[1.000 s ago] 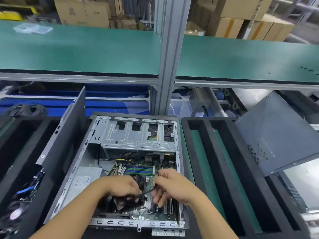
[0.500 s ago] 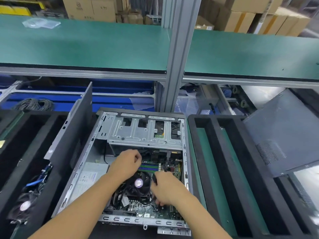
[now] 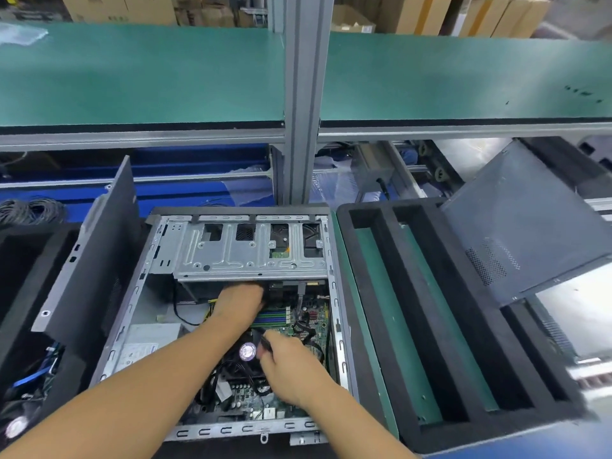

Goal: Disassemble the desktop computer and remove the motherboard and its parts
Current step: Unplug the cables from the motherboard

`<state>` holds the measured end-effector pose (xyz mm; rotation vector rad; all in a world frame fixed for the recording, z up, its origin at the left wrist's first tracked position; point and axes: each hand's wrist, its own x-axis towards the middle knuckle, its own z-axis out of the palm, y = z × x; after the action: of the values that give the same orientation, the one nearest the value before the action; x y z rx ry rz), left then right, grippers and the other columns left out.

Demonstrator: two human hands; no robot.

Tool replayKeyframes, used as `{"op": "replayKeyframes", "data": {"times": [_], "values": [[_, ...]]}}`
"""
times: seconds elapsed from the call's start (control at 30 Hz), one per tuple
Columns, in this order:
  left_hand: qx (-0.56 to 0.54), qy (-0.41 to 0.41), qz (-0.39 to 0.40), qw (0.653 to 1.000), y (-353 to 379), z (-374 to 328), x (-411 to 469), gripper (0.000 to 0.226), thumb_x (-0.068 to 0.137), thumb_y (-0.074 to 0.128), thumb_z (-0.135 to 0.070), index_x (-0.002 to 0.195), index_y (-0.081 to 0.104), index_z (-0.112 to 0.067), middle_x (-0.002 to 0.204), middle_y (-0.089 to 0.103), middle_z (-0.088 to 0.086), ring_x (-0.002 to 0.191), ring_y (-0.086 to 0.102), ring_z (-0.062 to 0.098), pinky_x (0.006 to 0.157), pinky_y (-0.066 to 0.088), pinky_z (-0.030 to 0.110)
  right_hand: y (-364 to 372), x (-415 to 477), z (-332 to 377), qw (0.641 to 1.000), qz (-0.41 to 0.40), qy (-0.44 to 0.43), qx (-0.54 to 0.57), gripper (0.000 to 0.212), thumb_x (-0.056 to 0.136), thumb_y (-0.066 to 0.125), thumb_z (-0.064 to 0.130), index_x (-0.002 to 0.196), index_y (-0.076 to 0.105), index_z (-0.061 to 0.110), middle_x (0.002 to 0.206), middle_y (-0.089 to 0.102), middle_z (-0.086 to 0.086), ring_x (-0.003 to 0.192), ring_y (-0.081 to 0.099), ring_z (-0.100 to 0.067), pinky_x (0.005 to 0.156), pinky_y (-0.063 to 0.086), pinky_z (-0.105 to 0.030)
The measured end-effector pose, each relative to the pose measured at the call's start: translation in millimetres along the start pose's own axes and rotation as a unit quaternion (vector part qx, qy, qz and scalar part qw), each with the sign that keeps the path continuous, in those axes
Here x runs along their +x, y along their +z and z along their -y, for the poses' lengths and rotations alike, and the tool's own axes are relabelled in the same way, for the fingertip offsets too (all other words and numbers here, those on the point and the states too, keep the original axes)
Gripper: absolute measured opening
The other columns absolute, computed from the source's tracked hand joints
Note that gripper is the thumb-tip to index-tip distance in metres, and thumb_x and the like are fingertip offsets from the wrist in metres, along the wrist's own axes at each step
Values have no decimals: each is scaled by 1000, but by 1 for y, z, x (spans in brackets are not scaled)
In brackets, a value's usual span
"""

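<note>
Since half a second ago the left hand (image 3: 239, 303) has pushed farther into the computer case (image 3: 139, 326), from over the memory sticks (image 3: 272, 318) up to the front lip of the drive cage (image 3: 251, 253). Its fingertips now lie in the dark gap under that cage, so I cannot tell whether they grasp anything. The right hand (image 3: 288, 371) has kept its place beside the cooler fan (image 3: 247, 352) with the purple sticker. Its thumb and fingers pinch a thin black object (image 3: 265, 343) that is too blurred to name. The head view shows the case lying open on its side between two black foam trays. The motherboard (image 3: 313, 314) is still seated on the case floor, below the drive cage and right of the grey power supply (image 3: 142, 346), with dark cables draped across it. A dark side panel (image 3: 89, 260) leans tilted against the case's left wall. The right foam tray (image 3: 414, 293) has long slots with green bottoms, and a second grey case (image 3: 530, 220) rests tilted on its far corner. The left tray holds blue cables (image 3: 33, 376) and a small fan (image 3: 16, 427). A green shelf (image 3: 132, 77) runs behind, split by an aluminium post (image 3: 304, 94), with cardboard boxes (image 3: 430, 11) beyond it.
</note>
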<state>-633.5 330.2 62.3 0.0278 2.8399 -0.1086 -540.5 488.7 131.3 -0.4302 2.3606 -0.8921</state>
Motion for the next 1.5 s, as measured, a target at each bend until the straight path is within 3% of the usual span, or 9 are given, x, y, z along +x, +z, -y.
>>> {"op": "replayKeyframes", "data": {"times": [0.33,0.5,0.53,0.6,0.7,0.9,1.23,1.4,1.5], "values": [[68,1,-4,998,-6,1,0,10,95,57,-25,95,66,-20,93,67,1,80,60,24,62,38,28,6,14,-5,995,-63,75,24,19,103,36,27,108,49,14,99,63,-10,84,61,-28,71,49,-39],[-49,-34,-27,998,0,2,6,12,93,60,-25,86,50,-26,70,43,-5,74,44,22,62,32,27,5,13,-3,995,-46,81,28,19,101,36,25,112,49,15,103,64,-8,87,63,-28,74,51,-39],[-62,-29,-27,997,3,5,7,5,94,59,-28,91,55,-27,76,50,-4,79,50,24,64,34,28,5,12,-3,996,-41,78,28,19,101,36,25,110,49,15,102,64,-9,86,63,-29,73,51,-39],[-56,-4,1,998,8,13,11,21,97,56,-36,113,61,-22,109,63,5,101,59,30,73,43,31,5,11,-2,996,-33,74,29,19,101,35,25,108,49,15,102,63,-10,86,63,-31,72,50,-39],[-71,19,38,997,11,21,16,33,99,53,-39,126,56,-20,128,59,9,114,58,33,86,49,37,5,11,-1,997,-32,71,28,18,101,35,25,109,49,15,104,63,-11,88,63,-31,73,50,-40],[-114,18,20,993,12,25,19,31,97,54,-37,127,56,-26,128,59,8,111,59,33,86,52,36,5,13,-1,997,-31,72,25,18,101,36,23,110,49,16,105,64,-9,88,63,-28,78,54,-42],[-49,41,25,998,-4,22,8,35,102,45,-40,128,60,-21,122,65,6,110,62,30,89,52,39,4,16,-3,997,-33,62,35,17,101,36,20,112,49,16,102,64,-9,79,59,-24,64,43,-35],[-62,37,-13,997,-14,15,-8,29,100,49,-39,112,64,-18,108,70,5,97,67,27,80,53,36,3,13,-2,998,-34,51,34,18,100,36,20,112,49,17,101,65,-8,80,62,-25,65,46,-36],[-134,54,-21,989,-22,18,-24,24,99,51,-42,108,62,-23,105,69,0,95,66,23,76,53,35,4,14,-3,997,-46,33,56,14,100,37,23,106,50,22,92,63,-2,66,54,-17,55,40,-32]]}}
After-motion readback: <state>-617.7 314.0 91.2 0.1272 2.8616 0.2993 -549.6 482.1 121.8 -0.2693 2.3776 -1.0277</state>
